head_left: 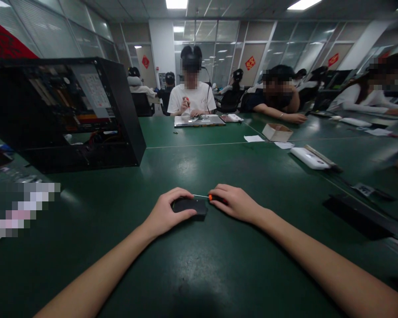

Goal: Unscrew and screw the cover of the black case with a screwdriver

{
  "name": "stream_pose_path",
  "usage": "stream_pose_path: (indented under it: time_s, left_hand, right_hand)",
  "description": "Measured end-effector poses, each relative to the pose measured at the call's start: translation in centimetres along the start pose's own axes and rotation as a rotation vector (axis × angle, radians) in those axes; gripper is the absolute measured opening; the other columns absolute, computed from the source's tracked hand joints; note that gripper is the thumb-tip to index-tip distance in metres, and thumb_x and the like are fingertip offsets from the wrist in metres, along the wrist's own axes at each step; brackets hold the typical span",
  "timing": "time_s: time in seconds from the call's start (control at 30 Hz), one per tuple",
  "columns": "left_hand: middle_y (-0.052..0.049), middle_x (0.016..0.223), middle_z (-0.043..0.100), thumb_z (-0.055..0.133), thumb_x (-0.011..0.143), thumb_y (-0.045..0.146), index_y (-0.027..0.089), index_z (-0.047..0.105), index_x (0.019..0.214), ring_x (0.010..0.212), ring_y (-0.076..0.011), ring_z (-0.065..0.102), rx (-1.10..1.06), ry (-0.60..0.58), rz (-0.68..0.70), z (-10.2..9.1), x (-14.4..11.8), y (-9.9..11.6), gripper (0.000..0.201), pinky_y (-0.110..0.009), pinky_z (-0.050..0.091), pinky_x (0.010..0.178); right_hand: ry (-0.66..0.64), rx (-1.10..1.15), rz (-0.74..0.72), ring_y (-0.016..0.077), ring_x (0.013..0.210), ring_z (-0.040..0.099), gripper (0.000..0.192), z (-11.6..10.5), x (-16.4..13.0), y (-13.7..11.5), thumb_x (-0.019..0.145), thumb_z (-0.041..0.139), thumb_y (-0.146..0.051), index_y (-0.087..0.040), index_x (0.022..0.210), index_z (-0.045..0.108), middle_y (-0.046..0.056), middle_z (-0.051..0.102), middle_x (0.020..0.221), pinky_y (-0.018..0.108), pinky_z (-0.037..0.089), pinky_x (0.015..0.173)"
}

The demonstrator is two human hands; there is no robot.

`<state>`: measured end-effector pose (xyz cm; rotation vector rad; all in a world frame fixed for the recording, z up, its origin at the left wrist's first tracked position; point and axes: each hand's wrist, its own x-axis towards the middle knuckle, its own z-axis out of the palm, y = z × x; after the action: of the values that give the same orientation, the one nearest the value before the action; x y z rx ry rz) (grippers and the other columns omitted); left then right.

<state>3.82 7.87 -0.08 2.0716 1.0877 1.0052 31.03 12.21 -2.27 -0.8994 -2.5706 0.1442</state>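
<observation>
On the green table, my left hand [167, 212] is closed around a small black box-shaped device [190, 206], thumb along its near side and fingers over the far side. Facing it, my right hand [234, 201] grips a screwdriver [210, 197] with an orange and black handle. The thin metal shaft points left and runs along the far edge of the black device, its end by my left fingertips. Whether the tip touches the device is hidden by those fingers.
An open black computer case [119, 110] stands at the left. Across the green table [185, 274] a person in a white shirt works at a flat panel [199, 121]. To the right are a cardboard box [277, 132], a white device [309, 159] and a long black part [358, 216].
</observation>
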Motion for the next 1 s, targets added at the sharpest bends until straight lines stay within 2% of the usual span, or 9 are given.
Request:
stream_pose_path:
  time_s: [0.27, 0.43, 0.67, 0.8, 1.0]
  left_hand:
    - [-0.008, 0.112, 0.071, 0.081, 0.079, 0.028, 0.02, 0.068, 0.113, 0.105, -0.0249, 0.066, 0.053, -0.03, 0.042, 0.0, -0.2, 0.3, 0.037, -0.037, 0.051, 0.094]
    - [-0.009, 0.112, 0.072, 0.08, 0.08, 0.03, 0.02, 0.068, 0.111, 0.106, -0.0263, 0.067, 0.069, -0.004, 0.044, 0.1, -0.2, 0.3, 0.036, -0.04, 0.052, 0.094]
    - [-0.007, 0.111, 0.072, 0.08, 0.081, 0.032, 0.02, 0.068, 0.11, 0.105, -0.0259, 0.067, 0.056, 0.03, 0.054, 0.1, -0.4, 0.2, 0.033, -0.038, 0.051, 0.093]
    - [-0.007, 0.111, 0.071, 0.08, 0.082, 0.033, 0.02, 0.068, 0.11, 0.106, -0.0255, 0.066, 0.045, 0.028, 0.063, 0.2, -0.4, 0.0, 0.033, -0.037, 0.05, 0.093]
    - [-0.006, 0.111, 0.071, 0.081, 0.081, 0.027, 0.02, 0.067, 0.111, 0.104, -0.0237, 0.065, 0.036, 0.04, 0.077, 0.3, -0.4, 0.0, 0.034, -0.035, 0.049, 0.092]
  right_hand:
    - [-0.009, -0.073, 0.008, 0.0201, 0.094, 0.063, 0.026, -0.2, 0.1, -0.5, 0.102, 0.047, -0.032, -0.019, 0.116, 0.064, 0.01, 0.067, 0.103, 0.033, 0.054, 0.079]
    - [0.015, -0.047, -0.031, 0.0193, 0.092, 0.064, 0.029, -2.0, -0.4, 0.4, 0.104, 0.042, -0.031, -0.017, 0.119, 0.063, 0.011, 0.066, 0.107, 0.033, 0.054, 0.08]
    - [0.041, -0.141, -0.119, 0.0198, 0.094, 0.062, 0.029, -4.0, -1.3, 1.7, 0.104, 0.041, -0.026, -0.018, 0.121, 0.064, 0.012, 0.065, 0.11, 0.034, 0.053, 0.078]
    - [0.049, -0.16, -0.17, 0.0201, 0.093, 0.062, 0.028, -3.5, -1.1, 1.1, 0.104, 0.042, -0.026, -0.018, 0.117, 0.066, 0.011, 0.066, 0.106, 0.034, 0.053, 0.078]
    - [0.119, -0.179, -0.175, 0.0202, 0.091, 0.063, 0.028, -1.3, 0.0, -1.1, 0.104, 0.043, -0.026, -0.018, 0.12, 0.065, 0.011, 0.068, 0.106, 0.033, 0.053, 0.076]
